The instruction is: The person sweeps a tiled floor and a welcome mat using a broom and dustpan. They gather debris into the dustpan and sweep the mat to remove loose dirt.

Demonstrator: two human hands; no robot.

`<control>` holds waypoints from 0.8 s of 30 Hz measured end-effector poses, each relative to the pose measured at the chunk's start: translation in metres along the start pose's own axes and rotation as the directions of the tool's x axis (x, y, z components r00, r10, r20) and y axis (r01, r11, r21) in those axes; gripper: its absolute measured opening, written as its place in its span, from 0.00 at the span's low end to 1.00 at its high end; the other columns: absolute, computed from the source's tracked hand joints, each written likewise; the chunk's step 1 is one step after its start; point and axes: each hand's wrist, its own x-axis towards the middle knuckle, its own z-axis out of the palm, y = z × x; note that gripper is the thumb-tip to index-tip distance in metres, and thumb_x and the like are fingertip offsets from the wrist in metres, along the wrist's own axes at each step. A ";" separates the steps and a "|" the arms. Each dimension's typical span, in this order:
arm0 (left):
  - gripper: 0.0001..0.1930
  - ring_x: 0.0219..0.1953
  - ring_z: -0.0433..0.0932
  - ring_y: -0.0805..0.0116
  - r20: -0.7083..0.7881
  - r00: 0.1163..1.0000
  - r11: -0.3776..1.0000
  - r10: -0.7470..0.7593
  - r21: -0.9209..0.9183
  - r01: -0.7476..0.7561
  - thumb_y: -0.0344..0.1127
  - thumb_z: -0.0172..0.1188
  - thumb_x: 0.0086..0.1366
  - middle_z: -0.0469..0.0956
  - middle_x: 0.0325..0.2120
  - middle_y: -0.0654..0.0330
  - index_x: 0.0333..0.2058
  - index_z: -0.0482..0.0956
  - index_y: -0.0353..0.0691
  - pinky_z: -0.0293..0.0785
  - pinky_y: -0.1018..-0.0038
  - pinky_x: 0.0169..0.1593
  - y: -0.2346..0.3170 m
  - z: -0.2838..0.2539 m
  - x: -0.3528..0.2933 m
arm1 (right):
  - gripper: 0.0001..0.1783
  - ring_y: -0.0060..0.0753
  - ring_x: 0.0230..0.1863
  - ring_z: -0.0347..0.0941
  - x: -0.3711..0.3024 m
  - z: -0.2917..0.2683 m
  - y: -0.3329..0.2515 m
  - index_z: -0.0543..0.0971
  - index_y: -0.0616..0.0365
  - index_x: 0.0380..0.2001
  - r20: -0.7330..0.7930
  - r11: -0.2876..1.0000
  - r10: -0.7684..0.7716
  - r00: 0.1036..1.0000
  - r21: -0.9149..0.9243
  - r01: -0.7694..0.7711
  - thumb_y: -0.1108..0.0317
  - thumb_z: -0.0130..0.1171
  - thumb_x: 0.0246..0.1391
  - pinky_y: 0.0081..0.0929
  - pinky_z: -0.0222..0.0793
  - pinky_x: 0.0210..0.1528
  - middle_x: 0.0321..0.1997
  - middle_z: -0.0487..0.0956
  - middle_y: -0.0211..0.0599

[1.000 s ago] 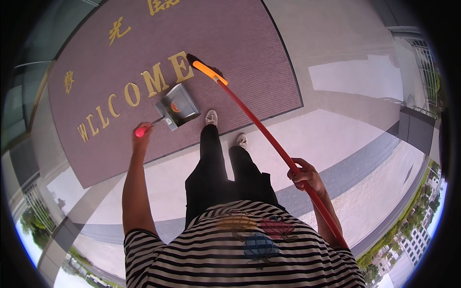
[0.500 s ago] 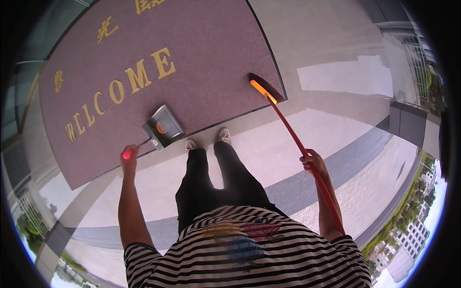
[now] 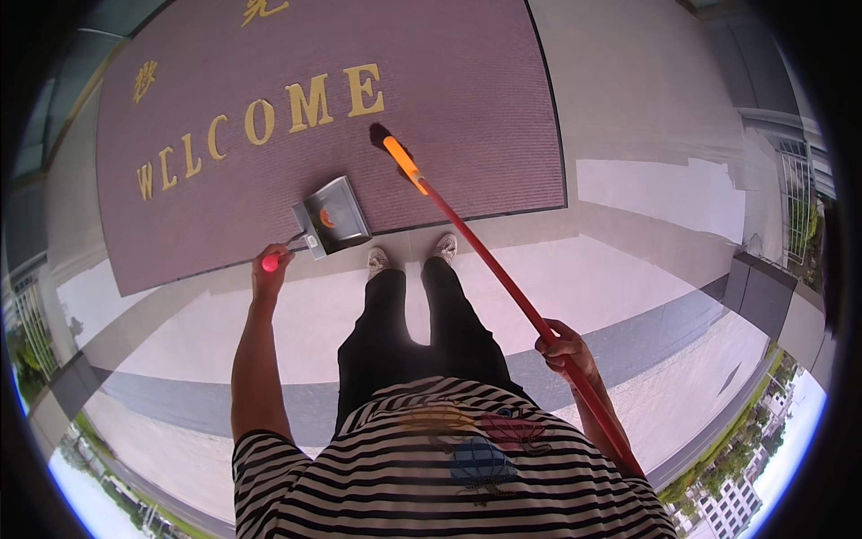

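Observation:
My left hand (image 3: 267, 277) is closed round the red-ended handle of a grey dustpan (image 3: 355, 208). The pan lies at the near edge of a purple mat (image 3: 485, 117), with a small orange-red mark or piece (image 3: 327, 218) showing inside; I cannot tell which. In my right hand (image 3: 570, 349) is the long red handle of a broom (image 3: 489, 256), which slants up to the left. Its orange head and dark bristles are over the mat, to the right of the dustpan and apart from it. The bristles are partly hidden by the head.
Raised yellow lettering (image 3: 310, 103) runs across the mat. My shoes (image 3: 379, 260) stand just off its near edge, on pale floor tiles (image 3: 611, 278). A white railing (image 3: 795, 202) is at the far right, and a dark low wall or step (image 3: 754, 280) lies nearer.
The broom head has swung left across the mat, closer to the dustpan, and my right hand has come inward a little. The whole view has turned slightly. The dustpan stays in my left hand.

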 end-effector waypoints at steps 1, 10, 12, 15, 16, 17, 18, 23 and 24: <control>0.07 0.35 0.74 0.74 -0.006 1.000 1.000 -0.005 0.000 0.005 0.29 0.64 0.52 0.78 0.31 0.61 0.29 0.76 0.36 0.69 0.78 0.43 -0.001 -0.008 -0.005 | 0.33 0.17 0.12 0.59 -0.004 -0.006 -0.010 0.64 0.65 0.53 -0.053 0.999 -0.042 0.998 -0.016 0.041 0.83 0.51 0.37 0.12 0.55 0.10 0.24 0.72 0.42; 0.07 0.30 0.72 0.76 -0.112 0.992 0.997 -0.064 -0.053 0.058 0.29 0.64 0.51 0.76 0.25 0.64 0.28 0.75 0.37 0.69 0.78 0.38 -0.068 -0.055 -0.045 | 0.14 0.12 0.12 0.58 0.032 -0.064 -0.027 0.66 0.61 0.38 -0.172 0.987 -0.069 0.983 -0.153 0.042 0.80 0.49 0.44 0.10 0.53 0.09 0.20 0.68 0.31; 0.07 0.28 0.71 0.76 -0.150 0.987 0.998 -0.062 -0.025 0.058 0.30 0.64 0.51 0.75 0.24 0.65 0.28 0.75 0.37 0.68 0.78 0.36 -0.082 -0.061 -0.051 | 0.15 0.13 0.12 0.58 0.053 -0.013 0.016 0.65 0.62 0.38 -0.137 0.990 0.048 0.989 -0.127 -0.066 0.83 0.48 0.45 0.10 0.53 0.09 0.21 0.68 0.32; 0.07 0.27 0.70 0.76 -0.189 0.980 0.997 -0.064 0.036 0.072 0.29 0.64 0.51 0.73 0.22 0.65 0.28 0.75 0.37 0.68 0.78 0.34 -0.100 -0.068 -0.052 | 0.22 0.14 0.12 0.56 0.090 0.056 0.091 0.63 0.64 0.48 0.169 0.962 0.249 0.954 0.067 -0.263 0.82 0.47 0.46 0.11 0.54 0.10 0.29 0.73 0.38; 0.07 0.27 0.72 0.72 -0.195 0.979 0.998 -0.053 0.016 0.058 0.29 0.64 0.51 0.74 0.22 0.62 0.27 0.75 0.37 0.68 0.77 0.34 -0.102 -0.070 -0.053 | 0.23 0.14 0.13 0.57 0.106 0.066 0.112 0.62 0.65 0.50 0.267 0.947 0.301 0.916 0.029 -0.319 0.81 0.47 0.48 0.12 0.56 0.12 0.31 0.75 0.39; 0.08 0.27 0.73 0.68 -0.213 0.976 0.999 -0.038 -0.005 0.038 0.30 0.64 0.50 0.75 0.22 0.59 0.27 0.74 0.36 0.69 0.75 0.33 -0.108 -0.070 -0.056 | 0.24 0.14 0.13 0.58 0.114 0.090 0.124 0.62 0.64 0.50 0.336 0.931 0.355 0.872 -0.041 -0.363 0.78 0.51 0.47 0.12 0.55 0.11 0.25 0.69 0.32; 0.08 0.26 0.75 0.64 -0.226 0.974 1.000 -0.024 -0.019 0.021 0.30 0.64 0.50 0.76 0.23 0.56 0.27 0.74 0.36 0.70 0.74 0.33 -0.109 -0.074 -0.056 | 0.23 0.13 0.13 0.59 0.121 0.101 0.135 0.63 0.64 0.49 0.411 0.924 0.376 0.831 -0.101 -0.369 0.78 0.51 0.47 0.12 0.56 0.11 0.26 0.69 0.32; 0.08 0.27 0.75 0.67 -0.249 0.967 0.998 -0.049 -0.037 0.041 0.30 0.64 0.50 0.77 0.24 0.57 0.28 0.75 0.36 0.70 0.75 0.34 -0.116 -0.104 -0.067 | 0.26 0.15 0.09 0.57 0.077 0.143 0.100 0.65 0.65 0.51 0.179 0.942 0.300 0.937 -0.207 -0.262 0.82 0.47 0.43 0.12 0.54 0.09 0.25 0.70 0.38; 0.08 0.28 0.75 0.68 -0.265 0.963 0.997 -0.059 -0.063 0.044 0.30 0.64 0.50 0.77 0.24 0.57 0.29 0.76 0.36 0.70 0.75 0.34 -0.121 -0.110 -0.081 | 0.29 0.17 0.09 0.57 0.061 0.141 0.091 0.64 0.66 0.52 0.150 0.941 0.272 0.951 -0.247 -0.231 0.83 0.46 0.41 0.11 0.54 0.09 0.25 0.69 0.40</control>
